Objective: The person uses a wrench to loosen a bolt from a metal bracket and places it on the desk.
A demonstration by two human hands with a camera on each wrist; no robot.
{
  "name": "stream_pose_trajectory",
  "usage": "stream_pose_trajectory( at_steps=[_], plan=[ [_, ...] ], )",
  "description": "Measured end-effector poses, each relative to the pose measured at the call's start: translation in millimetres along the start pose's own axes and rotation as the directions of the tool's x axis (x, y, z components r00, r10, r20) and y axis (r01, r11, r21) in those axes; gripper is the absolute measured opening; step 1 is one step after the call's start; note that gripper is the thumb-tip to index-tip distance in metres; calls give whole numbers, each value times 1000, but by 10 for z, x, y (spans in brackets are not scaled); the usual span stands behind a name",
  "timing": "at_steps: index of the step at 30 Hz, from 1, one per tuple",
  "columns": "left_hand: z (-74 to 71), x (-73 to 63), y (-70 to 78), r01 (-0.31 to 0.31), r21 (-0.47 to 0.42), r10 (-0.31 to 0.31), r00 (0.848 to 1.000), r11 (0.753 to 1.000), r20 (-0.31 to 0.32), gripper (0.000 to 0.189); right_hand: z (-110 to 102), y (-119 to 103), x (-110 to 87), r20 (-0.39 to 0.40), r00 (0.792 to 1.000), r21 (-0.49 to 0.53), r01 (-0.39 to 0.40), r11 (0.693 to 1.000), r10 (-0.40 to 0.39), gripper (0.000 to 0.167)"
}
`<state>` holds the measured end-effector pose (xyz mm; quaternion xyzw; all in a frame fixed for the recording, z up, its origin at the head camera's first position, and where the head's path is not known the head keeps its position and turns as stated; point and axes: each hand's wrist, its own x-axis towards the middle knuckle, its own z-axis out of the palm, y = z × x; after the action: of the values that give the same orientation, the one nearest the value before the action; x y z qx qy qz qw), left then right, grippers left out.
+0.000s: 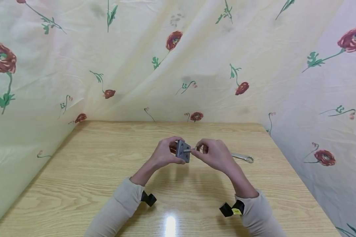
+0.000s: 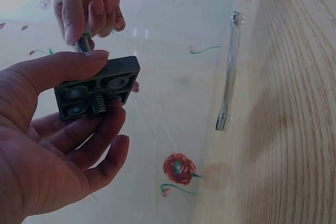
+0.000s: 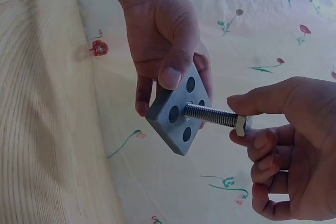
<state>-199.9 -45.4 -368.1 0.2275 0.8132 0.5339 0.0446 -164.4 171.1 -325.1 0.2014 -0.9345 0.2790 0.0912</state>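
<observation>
Held up above the table, a grey square plate with several round holes is gripped at its edges by my left hand. A threaded hex bolt passes through the plate's centre. In the left wrist view, the bolt's threaded end pokes out of the plate's recessed back. My right hand pinches the bolt by its hex head between thumb and forefinger, the other fingers curled below. Most of the shank still shows between head and plate in the right wrist view.
A silver wrench lies on the wooden table, to the right behind my right hand. Flower-patterned cloth hangs along the back and both sides of the table. Each sleeve cuff carries a small black camera.
</observation>
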Motion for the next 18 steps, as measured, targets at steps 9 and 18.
stream_pose_trajectory(
  at_steps=[9,18],
  plan=[
    [-4,-9,17,5,-3,-5,1000,1000,-3,66,4,25,-12,-80,978,-52,187,981,-191,19],
    [-3,-10,16,3,-4,-3,1000,1000,-7,67,-17,12,-8,-5,998,-121,63,991,-64,46]
  ],
)
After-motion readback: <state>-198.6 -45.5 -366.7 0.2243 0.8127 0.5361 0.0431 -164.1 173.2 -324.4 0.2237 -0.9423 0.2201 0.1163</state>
